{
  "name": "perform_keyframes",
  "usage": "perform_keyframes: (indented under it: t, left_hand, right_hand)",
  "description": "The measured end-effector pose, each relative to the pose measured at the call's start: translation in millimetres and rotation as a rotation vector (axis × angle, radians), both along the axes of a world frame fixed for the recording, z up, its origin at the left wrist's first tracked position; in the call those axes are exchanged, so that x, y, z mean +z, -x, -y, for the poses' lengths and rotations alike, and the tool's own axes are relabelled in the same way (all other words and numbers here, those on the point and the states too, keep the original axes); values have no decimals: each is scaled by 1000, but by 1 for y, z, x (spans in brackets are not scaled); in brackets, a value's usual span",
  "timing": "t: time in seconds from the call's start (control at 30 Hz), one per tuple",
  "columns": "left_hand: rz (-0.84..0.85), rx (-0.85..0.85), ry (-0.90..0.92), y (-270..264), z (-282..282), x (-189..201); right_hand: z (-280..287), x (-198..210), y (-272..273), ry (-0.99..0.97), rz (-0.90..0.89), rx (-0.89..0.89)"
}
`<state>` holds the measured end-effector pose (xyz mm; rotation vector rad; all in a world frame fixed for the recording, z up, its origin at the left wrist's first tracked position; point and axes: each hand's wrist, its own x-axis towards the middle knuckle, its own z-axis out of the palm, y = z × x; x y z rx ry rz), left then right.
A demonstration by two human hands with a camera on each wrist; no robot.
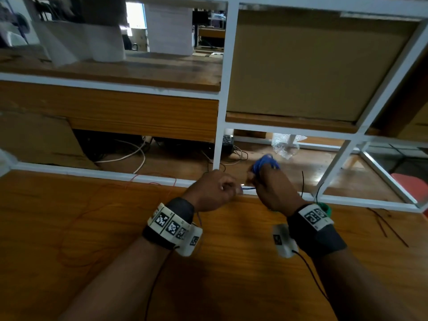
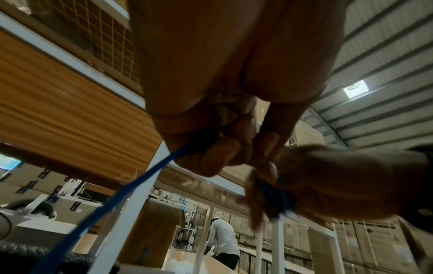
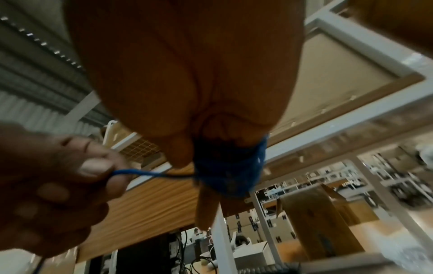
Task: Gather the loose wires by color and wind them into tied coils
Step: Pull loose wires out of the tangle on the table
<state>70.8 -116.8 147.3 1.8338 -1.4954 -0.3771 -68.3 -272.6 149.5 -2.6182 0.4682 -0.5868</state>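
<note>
A blue wire coil [image 1: 266, 163] is wound around the fingers of my right hand [image 1: 257, 180], which holds it just above the table's back rail. In the right wrist view the coil [image 3: 230, 171] wraps the fingers [image 3: 206, 209]. A short blue strand [image 1: 249, 188] runs from the coil to my left hand [image 1: 231, 187], which pinches it between thumb and forefinger [image 3: 96, 166]. The left wrist view shows the blue wire's tail [image 2: 131, 187] trailing down from the curled left fingers [image 2: 211, 159]. A thin orange wire [image 1: 92, 205] lies in loose loops on the table at the left.
The wooden table [image 1: 231, 274] ends at a white metal shelf frame [image 1: 220, 135]. A green coil [image 1: 325, 208] sits by my right wrist. Dark wires [image 1: 384, 225] lie at the right, and a black wire [image 1: 303, 181] stands up behind the rail. A person [image 2: 222, 241] works far off.
</note>
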Motion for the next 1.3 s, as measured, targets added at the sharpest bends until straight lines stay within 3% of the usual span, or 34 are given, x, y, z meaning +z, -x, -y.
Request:
perform_keyframes:
  t: [0.13,0.27,0.37,0.47,0.63,0.77,0.83,0.9,0.93,1.03,1.1,1.23,1.3]
  left_hand:
    - [29,-47,21,-11,-8,13]
    - [-122,-88,95,-3,-3,17]
    - [-299,-112,189,4,0,12]
    - [-416,-101,262,13,2,5]
    - [-625,-44,293,31,7,-8]
    - [-770,-37,238,53,5,-25]
    - [-794,-92,158,66,5,-31]
    - [-757,-165,91,80,3,-33]
    - [-727,-183,56,85,2,-32]
    - [-626,-154,22,89,0,-32]
    - [-538,-119,27,84,-5,-31]
    - [-388,-54,12,64,-22,-27]
    - [-278,-47,7,59,-26,-27]
  right_hand:
    - [-9,2,25,-337,-441,123]
    - [-20,3,48,-470,-528,394]
    - [-33,2,65,-764,-334,596]
    - [-45,-5,74,-1018,-96,658]
    - [-58,-7,76,-1327,287,581]
    - [-61,21,77,-1565,695,550]
    - [-58,36,77,-1648,906,443]
    - [-53,47,76,-1604,1030,312]
    - [-49,47,74,-1454,1021,221]
    - [-36,23,75,-576,676,-152]
    - [-33,8,81,-282,374,-196]
    - [-41,3,103,-374,32,-19]
    - [-47,2,106,-373,-152,-45]
